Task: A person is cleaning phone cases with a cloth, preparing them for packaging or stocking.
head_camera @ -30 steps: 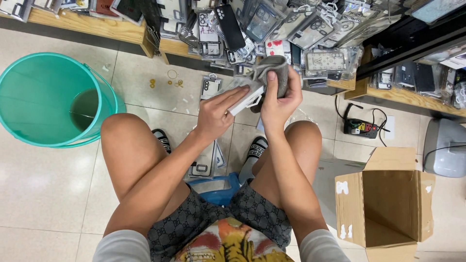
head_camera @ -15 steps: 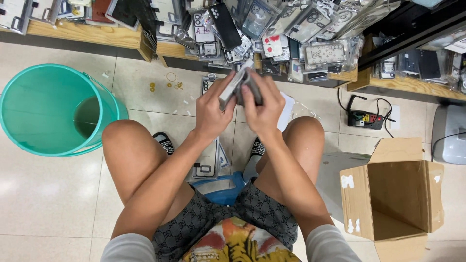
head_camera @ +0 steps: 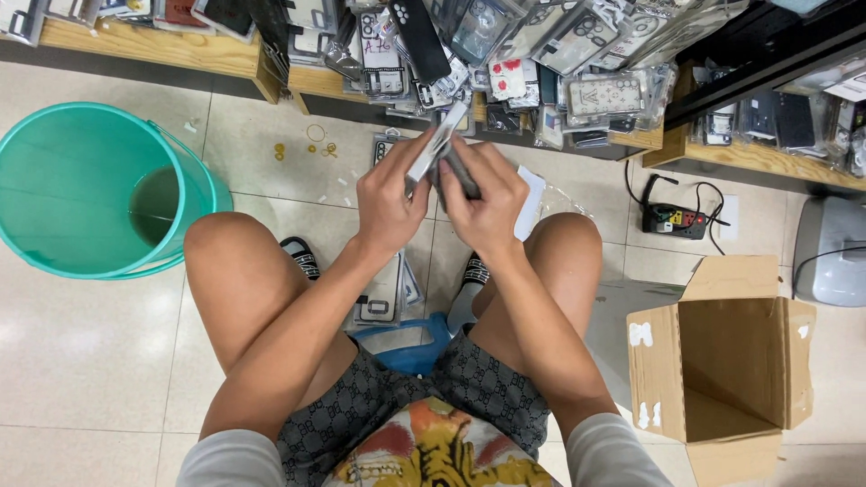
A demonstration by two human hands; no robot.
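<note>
A person sits on a low blue stool point(head_camera: 410, 347), seen from above, knees spread, both hands raised together in front of them. The left hand point(head_camera: 388, 200) is closed on a slim pale phone case point(head_camera: 435, 149), held edge-on and tilted, its upper end pointing towards the wooden shelf point(head_camera: 180, 50) ahead. The right hand point(head_camera: 487, 198) is clamped on a dark grey cloth point(head_camera: 458, 173) pressed against the case, so the two hands touch each other around it. The case sits above the tiled floor, between the knees and the shelf, in front of the shelf's edge.

The wooden shelf runs across the top of the view and is heaped with packaged phone cases point(head_camera: 541, 63) in clear wrappers. Left of the person's left knee stands a large teal plastic bin point(head_camera: 81, 189), open at the top. Just below the shelf, between the bin and the hands, a few small yellow rings point(head_camera: 307, 149) lie on the floor. More flat packaged cases point(head_camera: 383, 298) lie on the floor between the feet, below the hands. Right of the right knee stands an open cardboard box point(head_camera: 731, 361), its flaps up. Beyond the box, near the shelf, a black power strip point(head_camera: 672, 219) with a cable lies on the floor. A grey appliance point(head_camera: 834, 252) sits at the right edge, just past the box.
</note>
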